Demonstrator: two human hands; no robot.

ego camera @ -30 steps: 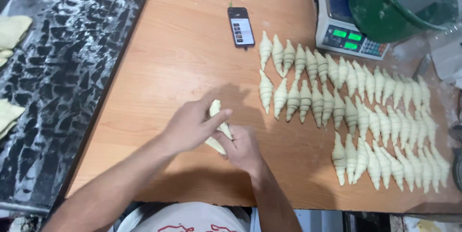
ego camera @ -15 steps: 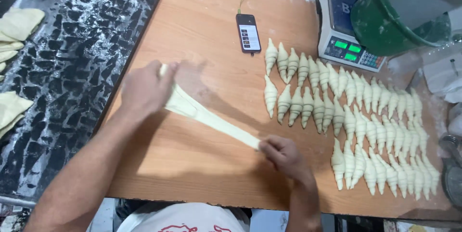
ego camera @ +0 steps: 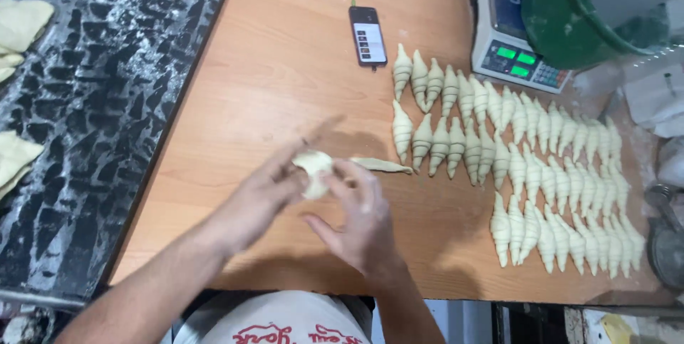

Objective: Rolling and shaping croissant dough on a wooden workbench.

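Both hands met over the middle of the table (ego camera: 285, 80). Left hand (ego camera: 267, 194) and right hand (ego camera: 360, 219) were cupped around one dough piece (ego camera: 313, 171), fingers curled onto it from either side. The wide end sat bunched into a small roll between the fingertips; the thin tail (ego camera: 381, 165) lay flat on the wood, pointing right toward the rows. Both grips looked light and partial, rolling contact rather than a clench.

Change from half a second ago: then the same strip was pulled long and taut, the left hand high and to the left, the right hand low at the other end. Now the hands had closed together and most of the strip's length had gone into the roll. A second back the hands were also together on the dough, so the sequence read as gather, stretch, roll. My judgement: shaping of this piece was partly done, with the tail yet to be wound in.

Around it: shaped croissants (ego camera: 513, 151) stood in tight rows to the right, tips up and down, the nearest just beyond the tail. A phone (ego camera: 368, 34) lay above, its cable running off the top edge. A scale (ego camera: 509, 37) with lit green display sat at upper right, a green bucket (ego camera: 570, 16) partly over it. On the left, a floured dark tray (ego camera: 92, 116) held flat dough pieces (ego camera: 21, 23) along its left edge.
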